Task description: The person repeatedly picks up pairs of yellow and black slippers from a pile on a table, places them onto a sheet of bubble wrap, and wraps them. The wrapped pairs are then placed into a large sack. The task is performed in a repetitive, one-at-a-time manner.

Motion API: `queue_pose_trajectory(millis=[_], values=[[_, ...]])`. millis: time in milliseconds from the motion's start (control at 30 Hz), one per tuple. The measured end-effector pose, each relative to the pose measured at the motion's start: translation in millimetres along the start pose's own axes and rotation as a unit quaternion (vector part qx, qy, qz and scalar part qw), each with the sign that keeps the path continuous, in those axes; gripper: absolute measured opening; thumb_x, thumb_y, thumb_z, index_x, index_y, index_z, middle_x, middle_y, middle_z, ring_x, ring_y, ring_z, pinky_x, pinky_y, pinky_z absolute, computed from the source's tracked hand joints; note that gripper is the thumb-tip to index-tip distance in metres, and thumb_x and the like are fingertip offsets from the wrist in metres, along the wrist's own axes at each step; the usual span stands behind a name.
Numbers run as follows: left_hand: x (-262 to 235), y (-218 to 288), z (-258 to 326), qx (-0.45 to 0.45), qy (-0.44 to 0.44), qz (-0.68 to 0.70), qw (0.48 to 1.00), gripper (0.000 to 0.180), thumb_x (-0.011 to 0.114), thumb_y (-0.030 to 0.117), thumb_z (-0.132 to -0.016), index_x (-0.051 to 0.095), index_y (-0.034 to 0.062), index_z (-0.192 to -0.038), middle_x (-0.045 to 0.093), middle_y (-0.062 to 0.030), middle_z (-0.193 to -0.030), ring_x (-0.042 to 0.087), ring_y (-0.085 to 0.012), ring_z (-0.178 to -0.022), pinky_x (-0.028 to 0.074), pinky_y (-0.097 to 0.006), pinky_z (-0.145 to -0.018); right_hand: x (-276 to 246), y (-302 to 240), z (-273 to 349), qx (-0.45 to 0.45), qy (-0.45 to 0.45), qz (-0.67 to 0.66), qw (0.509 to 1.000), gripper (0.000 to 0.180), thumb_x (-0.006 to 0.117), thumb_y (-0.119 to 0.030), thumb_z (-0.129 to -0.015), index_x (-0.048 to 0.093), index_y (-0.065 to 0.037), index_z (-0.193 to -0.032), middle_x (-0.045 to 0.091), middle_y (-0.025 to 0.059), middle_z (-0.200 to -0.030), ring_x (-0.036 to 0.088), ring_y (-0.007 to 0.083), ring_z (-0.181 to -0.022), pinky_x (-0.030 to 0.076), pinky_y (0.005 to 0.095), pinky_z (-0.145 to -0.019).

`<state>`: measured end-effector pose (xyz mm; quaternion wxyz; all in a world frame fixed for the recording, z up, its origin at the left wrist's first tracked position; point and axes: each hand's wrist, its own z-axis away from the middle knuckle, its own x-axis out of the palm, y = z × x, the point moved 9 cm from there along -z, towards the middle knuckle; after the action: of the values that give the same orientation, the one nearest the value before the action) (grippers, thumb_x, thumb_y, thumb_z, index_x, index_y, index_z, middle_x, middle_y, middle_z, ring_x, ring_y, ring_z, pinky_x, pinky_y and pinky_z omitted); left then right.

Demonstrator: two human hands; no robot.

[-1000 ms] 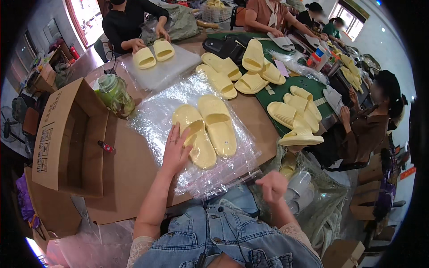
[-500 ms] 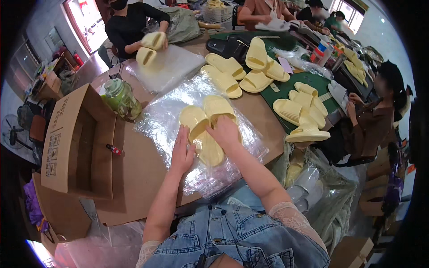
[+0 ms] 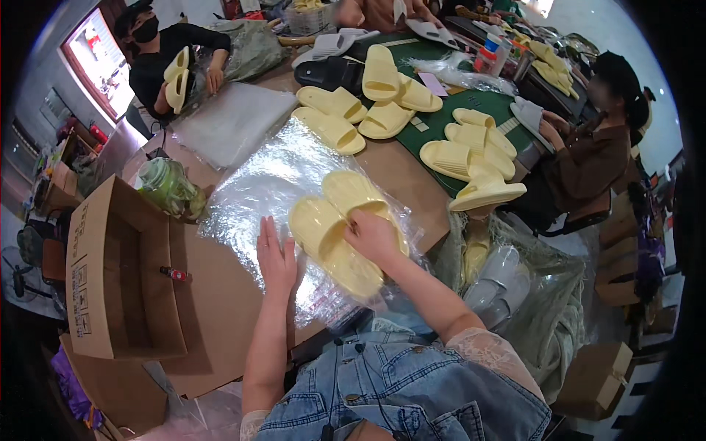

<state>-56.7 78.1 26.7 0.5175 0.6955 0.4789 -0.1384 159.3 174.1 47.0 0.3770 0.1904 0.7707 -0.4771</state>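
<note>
A pair of pale yellow slippers (image 3: 321, 225), seemingly inside a clear plastic bag, lies toes away from me on a stack of shiny clear bags (image 3: 254, 180). My right hand (image 3: 372, 235) is over the right slipper, fingers curled and closed at the inner edges where the two meet; its fingertips are partly hidden. To the left of the pair, my left hand (image 3: 276, 259) rests flat on the bag stack, fingers stretched out and holding nothing.
An open cardboard box (image 3: 129, 279) stands left, near a small red bottle (image 3: 174, 273) and a jar with green contents (image 3: 170, 189). More yellow slippers (image 3: 386, 117) lie beyond and to the right. Across the table, a masked co-worker (image 3: 176, 59) holds yellow slippers; another person (image 3: 599, 140) sits right.
My left hand has moved off the slippers onto the bags at their left. The right hand's fingers have curled closed, and the pair has shifted right and nearer me. The co-worker's slippers are turned upright.
</note>
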Motion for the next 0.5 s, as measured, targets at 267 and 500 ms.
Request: queue_pose_trajectory(millis=[267, 500], values=[[12.9, -26.3, 2.4, -0.087, -0.036, 0.027, 0.995, 0.055, 0.050, 0.021, -0.100, 0.038, -0.0009, -0.149, 0.041, -0.0221, -0.152, 0.039, -0.0389, -0.139, 0.029, -0.045, -0.116, -107.0, 80.3, 111.4, 0.113, 0.074, 0.013, 0.991, 0.021, 0.072, -0.026, -0.072, 0.059, -0.010, -0.072, 0.060, 0.0093, -0.063, 0.063, 0.0319, -0.061, 0.049, 0.0420, -0.056], [13.5, -36.8, 2.7, -0.068, -0.028, 0.054, 0.996, 0.052, 0.046, 0.026, -0.104, 0.040, -0.0024, -0.147, 0.044, -0.0224, -0.150, 0.040, -0.0366, -0.139, 0.029, -0.043, -0.116, -186.7, 198.0, 199.2, 0.220, 0.092, -0.041, 0.970, 0.028, 0.077, -0.027, -0.073, 0.072, -0.006, -0.091, 0.060, 0.0096, -0.065, 0.059, 0.0165, -0.059, 0.046, 0.0331, -0.055]])
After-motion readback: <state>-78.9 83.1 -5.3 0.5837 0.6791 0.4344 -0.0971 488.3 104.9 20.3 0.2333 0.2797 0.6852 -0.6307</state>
